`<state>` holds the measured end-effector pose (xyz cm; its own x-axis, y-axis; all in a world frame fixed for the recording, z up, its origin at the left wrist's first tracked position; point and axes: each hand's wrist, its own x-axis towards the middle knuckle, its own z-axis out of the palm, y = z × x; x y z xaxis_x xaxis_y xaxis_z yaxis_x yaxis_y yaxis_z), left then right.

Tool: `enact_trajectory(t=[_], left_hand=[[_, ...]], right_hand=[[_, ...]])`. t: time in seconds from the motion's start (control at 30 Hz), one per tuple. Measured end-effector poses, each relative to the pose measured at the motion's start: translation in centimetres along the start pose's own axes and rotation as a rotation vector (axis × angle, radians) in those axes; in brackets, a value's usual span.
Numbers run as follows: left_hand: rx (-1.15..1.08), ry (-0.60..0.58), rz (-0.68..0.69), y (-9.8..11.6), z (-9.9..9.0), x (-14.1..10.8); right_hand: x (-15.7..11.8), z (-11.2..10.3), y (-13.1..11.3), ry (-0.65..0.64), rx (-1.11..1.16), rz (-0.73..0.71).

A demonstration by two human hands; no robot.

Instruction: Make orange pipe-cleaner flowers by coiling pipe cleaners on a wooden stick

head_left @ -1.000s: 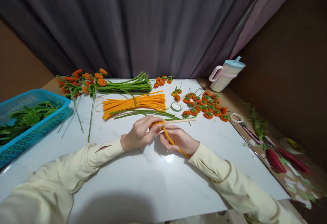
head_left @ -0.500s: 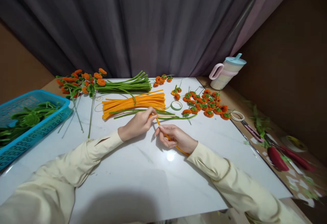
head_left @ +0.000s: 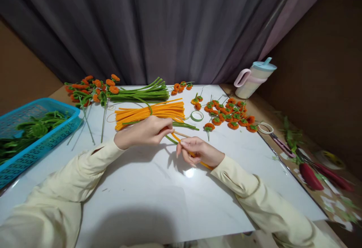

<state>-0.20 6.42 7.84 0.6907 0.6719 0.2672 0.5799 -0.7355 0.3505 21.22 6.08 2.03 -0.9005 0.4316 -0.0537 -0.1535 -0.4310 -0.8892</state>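
My left hand [head_left: 158, 129] is closed in a pinch on one end of a thin wooden stick [head_left: 181, 134]. An orange pipe cleaner [head_left: 175, 137] runs from this pinch down to my right hand [head_left: 199, 150], whose thumb and forefinger are closed on it. Its tail [head_left: 207, 165] comes out below the right palm. A green pipe cleaner [head_left: 171, 139] curves between the two hands; where its ends are held is hidden. Behind the hands lie a bundle of orange pipe cleaners [head_left: 149, 114] and a few loose green ones [head_left: 185, 125].
Green pipe cleaners [head_left: 141, 94] lie at the back, beside orange flowers on stems [head_left: 96, 85]. A blue basket [head_left: 53, 127] with green leaves stands left. Rightward are tape [head_left: 197, 116], many orange flower heads [head_left: 229, 112], scissors [head_left: 283, 145], red-handled pliers [head_left: 311, 176] and a tumbler [head_left: 251, 80].
My left hand has turned over and shifted slightly left and toward me. The green pipe cleaner now bends between the hands. My right hand has moved a little to the right.
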Motion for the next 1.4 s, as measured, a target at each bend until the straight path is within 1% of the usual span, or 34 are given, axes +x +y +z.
enact_trajectory(t=[0.1,0.27,0.33,0.4,0.5,0.6,0.7,0.8,0.9,1.0,1.07,1.13,1.23,1.3,1.4], left_hand=[[-0.047,-0.045,-0.008,0.4,-0.6,-0.1],[-0.124,-0.21,-0.055,0.4,-0.8,0.0],[-0.147,-0.265,-0.085,0.2,-0.7,0.2],[-0.197,-0.273,-0.119,-0.3,-0.4,0.3],[-0.334,-0.221,-0.195,-1.6,0.3,0.5],[-0.525,-0.163,-0.277,-3.1,1.5,0.7],[-0.627,-0.107,-0.377,-4.2,2.8,0.8],[-0.699,-0.029,-0.483,-4.8,3.9,0.8],[-0.699,0.073,-0.485,-5.5,4.8,0.8],[-0.601,0.157,-0.448,-6.2,5.4,0.9],[-0.543,0.174,-0.448,-6.3,5.4,0.9],[-0.493,0.157,-0.448,-6.0,5.1,1.0],[-0.381,0.114,-0.416,-4.4,3.9,1.0],[-0.313,0.059,-0.379,-3.0,3.1,1.0],[-0.267,-0.018,-0.329,-1.0,2.2,0.8]], right_hand=[[-0.2,0.2,-0.2,-0.041,-0.015,-0.021],[-0.1,0.3,0.2,-0.141,-0.043,-0.019],[0.0,0.3,0.2,-0.135,-0.069,-0.013],[0.0,0.2,0.1,-0.075,-0.121,-0.011],[0.1,-0.3,-0.2,0.052,-0.207,-0.039],[0.4,-1.1,-0.2,0.157,-0.275,-0.075],[1.0,-2.0,-0.1,0.222,-0.371,-0.073],[1.7,-3.0,-0.1,0.256,-0.498,-0.072],[2.5,-4.2,-0.2,0.286,-0.594,-0.09],[3.0,-4.8,-0.3,0.304,-0.654,-0.08],[3.0,-4.4,-0.5,0.311,-0.715,-0.072],[2.7,-3.4,-0.8,0.32,-0.808,-0.058],[2.1,-1.1,-1.4,0.299,-0.942,-0.036],[1.6,0.4,-1.9,0.249,-0.946,-0.028],[1.0,1.9,-2.7,0.178,-0.857,0.002]])
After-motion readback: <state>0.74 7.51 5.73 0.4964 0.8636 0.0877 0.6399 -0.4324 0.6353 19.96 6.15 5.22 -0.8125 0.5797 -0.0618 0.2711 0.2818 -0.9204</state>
